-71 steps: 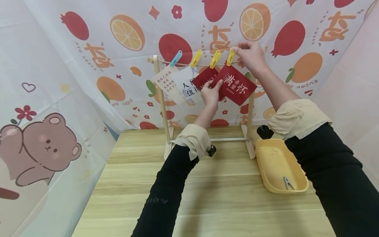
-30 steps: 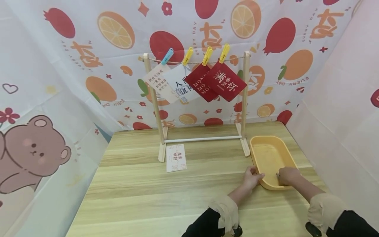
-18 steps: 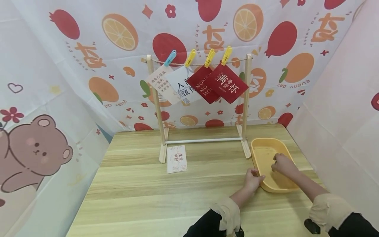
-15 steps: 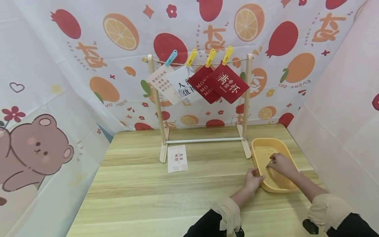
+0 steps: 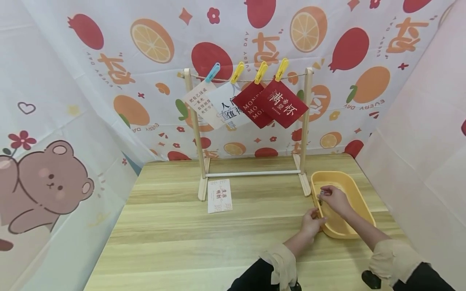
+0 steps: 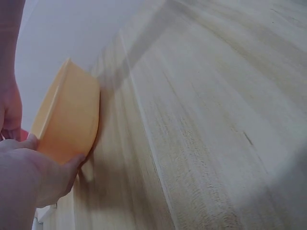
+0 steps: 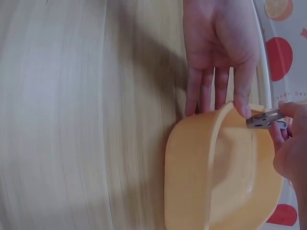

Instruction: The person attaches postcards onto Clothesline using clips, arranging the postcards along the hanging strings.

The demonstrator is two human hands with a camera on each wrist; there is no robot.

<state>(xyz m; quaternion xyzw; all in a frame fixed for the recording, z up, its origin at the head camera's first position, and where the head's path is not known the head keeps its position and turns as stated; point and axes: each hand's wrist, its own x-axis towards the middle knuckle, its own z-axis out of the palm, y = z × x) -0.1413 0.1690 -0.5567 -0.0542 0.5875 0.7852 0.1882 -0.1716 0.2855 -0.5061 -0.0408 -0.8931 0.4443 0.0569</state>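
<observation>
My right hand point(image 5: 336, 201) pinches a grey clothespin point(image 7: 265, 119) between thumb and fingers, just above the left side of the yellow plastic basin point(image 5: 360, 204). With the thumb over the rim and the fingers against the outer wall, my left hand point(image 5: 310, 226) holds that same side of the basin; the left wrist view shows this grip from low down. In the head view a white card point(image 5: 220, 195) with red writing lies on the table, left of both hands.
A wooden stand point(image 5: 307, 121) with a string line rises at the back. From it hang a cream card point(image 5: 204, 103), a white card point(image 5: 227, 106) and two red cards point(image 5: 283, 103), held by a blue clothespin point(image 5: 212, 72) and yellow clothespins point(image 5: 281, 69).
Both hands have left the hanging cards and come down to the basin. The right hand has picked up the grey clothespin from it and moved left; the left hand has taken hold of the rim.
</observation>
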